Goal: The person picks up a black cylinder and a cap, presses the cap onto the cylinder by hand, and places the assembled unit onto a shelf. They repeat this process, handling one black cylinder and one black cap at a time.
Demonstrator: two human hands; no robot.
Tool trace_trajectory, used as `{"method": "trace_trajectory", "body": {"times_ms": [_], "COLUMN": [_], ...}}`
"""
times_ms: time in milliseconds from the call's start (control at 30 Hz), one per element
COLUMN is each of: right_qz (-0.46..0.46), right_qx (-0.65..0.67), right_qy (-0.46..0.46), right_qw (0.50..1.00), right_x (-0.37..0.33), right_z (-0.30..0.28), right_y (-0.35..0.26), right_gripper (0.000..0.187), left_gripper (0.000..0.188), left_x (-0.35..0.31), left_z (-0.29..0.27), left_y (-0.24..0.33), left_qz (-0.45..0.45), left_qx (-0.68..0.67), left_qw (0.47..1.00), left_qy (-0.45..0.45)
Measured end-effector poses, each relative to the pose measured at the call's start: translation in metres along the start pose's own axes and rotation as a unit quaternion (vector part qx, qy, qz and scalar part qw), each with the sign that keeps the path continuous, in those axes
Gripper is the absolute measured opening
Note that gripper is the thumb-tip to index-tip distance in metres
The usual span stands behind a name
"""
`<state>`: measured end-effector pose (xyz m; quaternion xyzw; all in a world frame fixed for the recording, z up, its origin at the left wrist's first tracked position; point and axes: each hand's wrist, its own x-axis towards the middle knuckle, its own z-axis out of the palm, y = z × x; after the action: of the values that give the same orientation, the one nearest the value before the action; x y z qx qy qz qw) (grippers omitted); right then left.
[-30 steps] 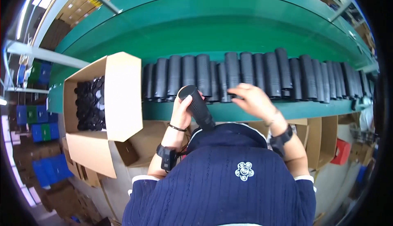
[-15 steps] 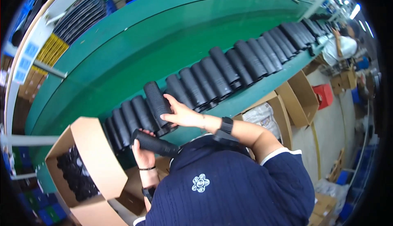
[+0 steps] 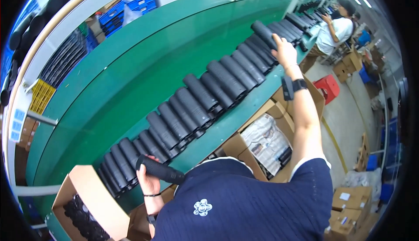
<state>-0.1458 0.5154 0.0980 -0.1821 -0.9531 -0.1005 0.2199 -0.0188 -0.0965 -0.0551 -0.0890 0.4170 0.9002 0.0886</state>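
My left hand [image 3: 149, 183] is closed around a black textured cylinder [image 3: 158, 168], tilted in front of my chest. Far out to the right, my right hand [image 3: 286, 52] grips the near end of another black cylinder [image 3: 262, 34], which rises above its neighbours. Between the hands, a long row of similar black cylinders [image 3: 192, 105] leans side by side in a stacked line along the green bench [image 3: 209, 138]. Part of the right fingers' grip is hidden by the hand itself.
An open carton [image 3: 94, 201] of small black parts stands at the lower left. Beneath the row's right side is a carton holding newspaper [image 3: 266, 140] and black pieces. A red stool [image 3: 326, 89] stands on the floor; a co-worker in a white shirt [image 3: 334, 33] sits farther along.
My right hand has gone from the row near my left hand to a cylinder far to the right. My left hand keeps its cylinder, slightly lower in view. The view has shifted.
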Motion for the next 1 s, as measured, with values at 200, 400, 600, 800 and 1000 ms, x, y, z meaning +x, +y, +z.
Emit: {"method": "trace_trajectory", "body": {"times_ms": [200,400,600,800,1000], "right_qz": [-0.012,-0.167,-0.343,-0.304,-0.239], "right_qx": [-0.033,0.207,0.49,0.496,0.456], "right_qy": [-0.076,0.15,-0.383,-0.468,-0.502], "right_qw": [0.996,0.952,0.705,0.665,0.695], "right_x": [0.015,-0.015,-0.186,-0.269,-0.256], "right_z": [0.04,-0.001,-0.042,-0.015,-0.035], "right_y": [-0.003,-0.104,-0.338,-0.487,-0.493], "right_gripper": [0.065,0.049,0.047,0.099,0.103], "left_gripper": [0.054,0.055,0.06,0.057,0.058], "left_x": [-0.011,-0.03,-0.043,-0.058,-0.062], "left_z": [-0.002,-0.004,-0.006,-0.031,-0.062], "left_y": [0.008,0.011,0.017,0.031,0.034], "left_qz": [0.026,0.043,0.078,0.152,0.119], "left_qx": [0.011,-0.013,-0.034,-0.004,-0.034], "left_qw": [1.0,0.999,0.996,0.985,0.991], "left_qy": [0.012,0.03,0.036,0.077,0.047]}}
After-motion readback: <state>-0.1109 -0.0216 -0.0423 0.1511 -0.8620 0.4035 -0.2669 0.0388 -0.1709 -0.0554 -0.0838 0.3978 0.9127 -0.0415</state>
